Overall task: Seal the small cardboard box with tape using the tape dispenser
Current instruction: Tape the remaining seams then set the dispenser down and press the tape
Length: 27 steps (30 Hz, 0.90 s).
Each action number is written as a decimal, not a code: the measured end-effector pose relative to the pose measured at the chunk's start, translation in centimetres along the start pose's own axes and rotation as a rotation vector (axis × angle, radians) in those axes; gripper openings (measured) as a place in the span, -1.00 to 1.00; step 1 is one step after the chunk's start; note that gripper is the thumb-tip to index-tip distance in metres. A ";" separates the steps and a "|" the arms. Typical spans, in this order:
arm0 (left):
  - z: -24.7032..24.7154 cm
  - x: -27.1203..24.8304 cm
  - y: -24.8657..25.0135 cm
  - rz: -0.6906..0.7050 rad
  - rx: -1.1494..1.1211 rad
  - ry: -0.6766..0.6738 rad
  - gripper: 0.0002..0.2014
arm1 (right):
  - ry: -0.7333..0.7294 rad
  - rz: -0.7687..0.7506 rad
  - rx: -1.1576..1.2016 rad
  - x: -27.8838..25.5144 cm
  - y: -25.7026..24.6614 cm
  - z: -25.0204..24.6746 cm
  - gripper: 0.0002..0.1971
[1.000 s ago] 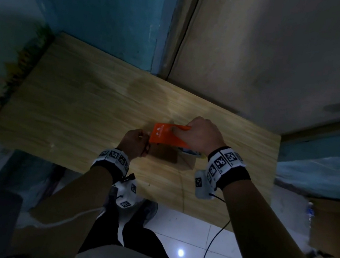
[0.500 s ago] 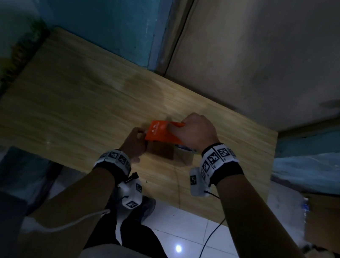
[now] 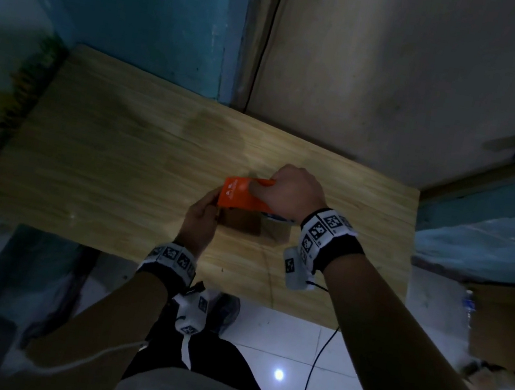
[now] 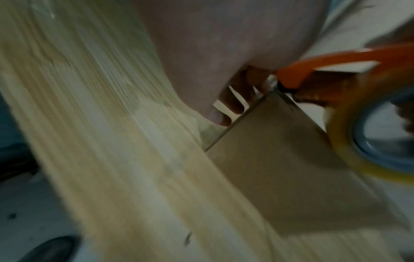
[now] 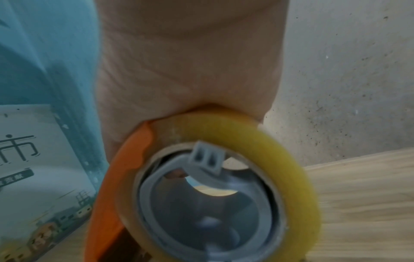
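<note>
Orange plastic is what stands out in the dim light: the tape dispenser [image 3: 242, 194] sits on top of the small cardboard box [image 3: 241, 222], which stands on the wooden tabletop [image 3: 104, 153] near its front edge. The right hand [image 3: 290, 191] is wrapped round the dispenser from the far side, thumb laid across its flat face, and the right wrist view shows the yellowish tape roll [image 5: 280, 159] on its grey hub tucked right under the palm. The left hand [image 3: 203, 216] is at the box's left side with its fingers curled in against the box's upper left corner, beside the dispenser's cutting end; from the left wrist view the fingers [image 4: 233, 104] press at that far corner where the orange nose meets the cardboard, so it looks like it is holding the box, perhaps the tape end too, though the blur hides any strip

The step in hand seems to be laying tape across the top seam, with the dispenser's mouth at the left end of the box. Whether tape is already stuck down cannot be made out. The next move likely calls for the left hand to hold the box firm while the right draws the dispenser along the seam, keeping it pressed flat, then tilts it to cut
</note>
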<state>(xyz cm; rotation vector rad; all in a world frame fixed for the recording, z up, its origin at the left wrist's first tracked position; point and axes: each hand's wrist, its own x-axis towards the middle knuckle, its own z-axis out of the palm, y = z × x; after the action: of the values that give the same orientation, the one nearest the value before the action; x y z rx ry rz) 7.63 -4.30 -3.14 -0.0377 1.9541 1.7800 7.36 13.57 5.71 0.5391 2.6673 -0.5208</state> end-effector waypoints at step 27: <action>1.0 1.0 -2.0 -0.068 0.136 -0.317 -0.13 | -0.052 -0.012 0.015 0.0 0.5 0.0 -0.40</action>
<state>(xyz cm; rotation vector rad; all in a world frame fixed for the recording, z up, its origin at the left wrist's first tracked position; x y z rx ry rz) 7.76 -3.31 -5.43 0.2090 1.8144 1.5019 7.61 13.98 5.56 0.5077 2.6208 -0.5507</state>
